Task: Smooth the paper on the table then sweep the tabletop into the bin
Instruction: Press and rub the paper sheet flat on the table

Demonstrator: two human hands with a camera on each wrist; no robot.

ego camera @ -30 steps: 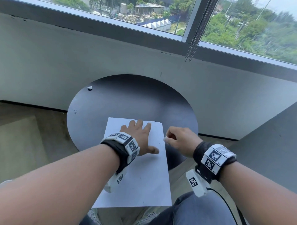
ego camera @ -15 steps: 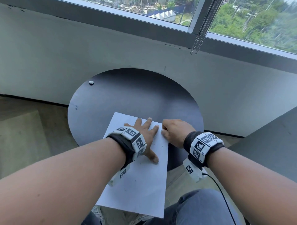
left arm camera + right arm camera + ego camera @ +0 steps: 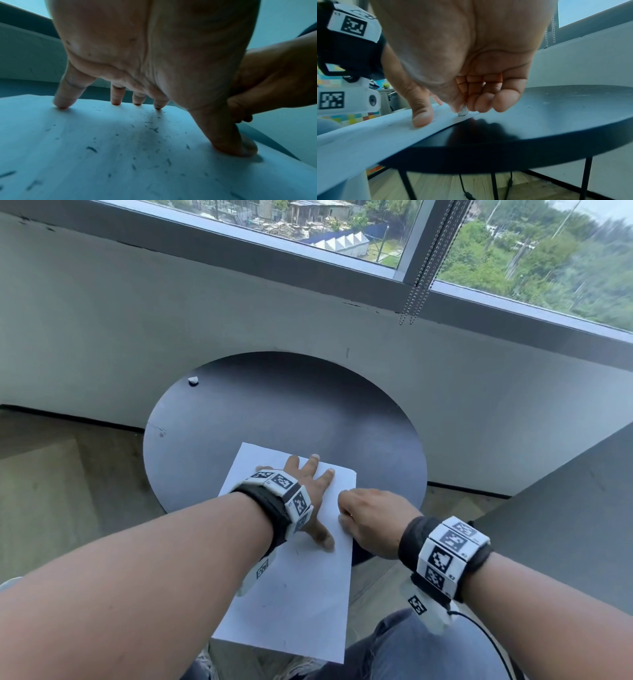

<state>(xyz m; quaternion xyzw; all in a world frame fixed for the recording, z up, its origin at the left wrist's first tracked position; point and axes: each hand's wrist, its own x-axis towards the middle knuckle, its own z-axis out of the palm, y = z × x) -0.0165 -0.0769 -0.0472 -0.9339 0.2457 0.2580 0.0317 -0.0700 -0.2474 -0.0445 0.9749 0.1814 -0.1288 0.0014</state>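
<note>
Right now I'm on the smoothing step: my left hand lies spread, fingers straight, pressing the paper, which overhangs the round bench at 6 o'clock. My right hand, fingers curled, thumb on the sheet's 3 o'clock edge, seems to pinch a small white bit. Next, I judge, sweeping starts with the crumb at 10 o'clock; no bin shows.

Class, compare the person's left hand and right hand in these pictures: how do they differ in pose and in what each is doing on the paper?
The left hand lies spread, fingers straight, pressing the middle of the paper; the right hand is curled at the paper's right edge. The left hand holds nothing; the right hand pinches a small white object against the sheet. Both touch the paper on the round dark table.
</note>
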